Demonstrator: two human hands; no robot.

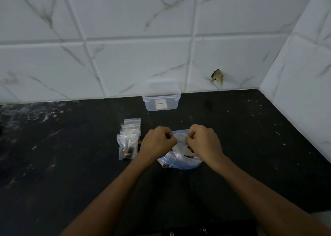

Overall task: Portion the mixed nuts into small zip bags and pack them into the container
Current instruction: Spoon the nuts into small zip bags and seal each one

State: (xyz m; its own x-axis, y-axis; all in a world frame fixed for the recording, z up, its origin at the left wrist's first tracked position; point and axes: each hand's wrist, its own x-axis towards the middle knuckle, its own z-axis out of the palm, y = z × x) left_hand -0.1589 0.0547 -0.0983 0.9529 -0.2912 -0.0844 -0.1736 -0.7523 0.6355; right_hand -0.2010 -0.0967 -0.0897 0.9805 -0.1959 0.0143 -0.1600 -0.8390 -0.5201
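Note:
A small clear zip bag is held between both hands at the middle of the black counter. My left hand pinches its left edge and my right hand pinches its right edge, fingers curled. Beneath them lies a larger clear bag with a blue zip strip holding mixed nuts. Left of my left hand, several small zip bags with nuts inside lie in an overlapping row. A clear plastic container with a white label stands open by the wall, with no lid on it.
The black counter is speckled with white marks. White marble-pattern tiled walls close the back and the right side, meeting in a corner at the far right. A chipped hole shows in the back wall.

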